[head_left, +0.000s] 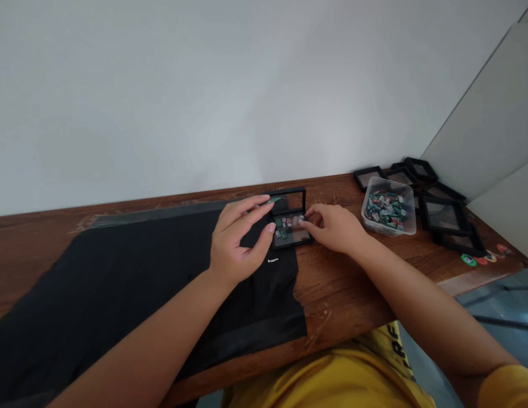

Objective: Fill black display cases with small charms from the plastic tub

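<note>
A small black display case (pixel 292 245) stands with its clear-windowed lid (pixel 295 199) raised, straddling the right edge of a black cloth (pixel 153 266). Small polished stones (pixel 284 222), green, pale and pinkish, lie in its base. My left hand (pixel 240 238) is at the case's left side, thumb and fingers apart, fingertips by the lid and base edge. A green sliver shows at its index fingertip; whether it is touched I cannot tell. My right hand (pixel 336 226) reaches in from the right, thumb and forefinger pinched on a small pinkish stone at the base's right side.
A clear plastic tub (pixel 389 207) full of similar stones stands right of my right hand. Several black display cases (pixel 444 215) are piled behind and beside it. Round coloured stickers (pixel 468 260) sit near the table's right edge. A white wall rises behind the wooden table (pixel 344 294).
</note>
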Available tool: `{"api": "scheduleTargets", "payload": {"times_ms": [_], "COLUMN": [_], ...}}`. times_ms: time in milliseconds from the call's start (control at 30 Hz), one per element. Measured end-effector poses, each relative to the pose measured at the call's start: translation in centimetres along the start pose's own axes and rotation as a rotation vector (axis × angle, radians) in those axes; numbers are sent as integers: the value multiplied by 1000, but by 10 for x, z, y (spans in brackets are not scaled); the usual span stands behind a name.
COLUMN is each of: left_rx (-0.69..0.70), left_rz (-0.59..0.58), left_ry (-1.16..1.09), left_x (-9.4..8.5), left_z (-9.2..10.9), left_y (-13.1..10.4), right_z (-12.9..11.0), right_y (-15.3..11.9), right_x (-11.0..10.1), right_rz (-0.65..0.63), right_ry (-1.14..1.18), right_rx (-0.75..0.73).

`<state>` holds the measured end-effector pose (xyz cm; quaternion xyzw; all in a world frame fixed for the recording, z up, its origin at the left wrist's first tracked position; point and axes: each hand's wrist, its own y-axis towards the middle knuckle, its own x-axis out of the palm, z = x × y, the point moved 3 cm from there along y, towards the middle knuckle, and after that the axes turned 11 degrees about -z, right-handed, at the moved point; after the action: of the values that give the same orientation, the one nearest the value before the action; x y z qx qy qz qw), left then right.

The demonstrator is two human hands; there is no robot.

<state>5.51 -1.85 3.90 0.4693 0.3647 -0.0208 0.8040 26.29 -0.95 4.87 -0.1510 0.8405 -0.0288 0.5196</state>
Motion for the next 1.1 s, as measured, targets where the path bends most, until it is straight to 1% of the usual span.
{"api": "scheduleTargets", "payload": {"times_ms": [67,233,300,400,533,600,667,767,900,1000,1033,1067,1100], "left_rx": [-15,14,-12,-111,-307,-415,-497,-557,-566,-493,-448,-388,-316], "left_rz": [2,-9,-22,-55,-133,-149,-155,-178,-189,-209,-244,-309,-416], "left_ry": [-14,-89,-142,-295,-640,-796,-915,-1002,-957,-865,-819,-761,-674], "left_x": [0,0,2,8,21,25,27,29,31,25,19,13,7], "left_z": [0,1,-1,-8,-22,-26,-28,-26,-24,-24,-24,-23,-21], "left_y": [0,-1,-2,-2,-3,-5,-6,-7,-8,-3,0,3,7], "right_z": [0,0,0,0,-1,-1,-2,-2,-2,-1,-1,-1,-1], "right_y": [0,0,0,0,0,0,0,-1,0,0,0,0,0], "right_x": [0,0,0,0,0,0,0,1,1,1,1,1,1], "right_rz": [-4,0,3,6,0,-4,-4,-7,-2,0,1,1,1], "right_ry": [10,14,15,24,30,24,14,9,12,17,20,22,22], "right_rx": [0,-7,-10,-19,-24,-21,-20,-20,-30,-35,-36,-37,-40]}}
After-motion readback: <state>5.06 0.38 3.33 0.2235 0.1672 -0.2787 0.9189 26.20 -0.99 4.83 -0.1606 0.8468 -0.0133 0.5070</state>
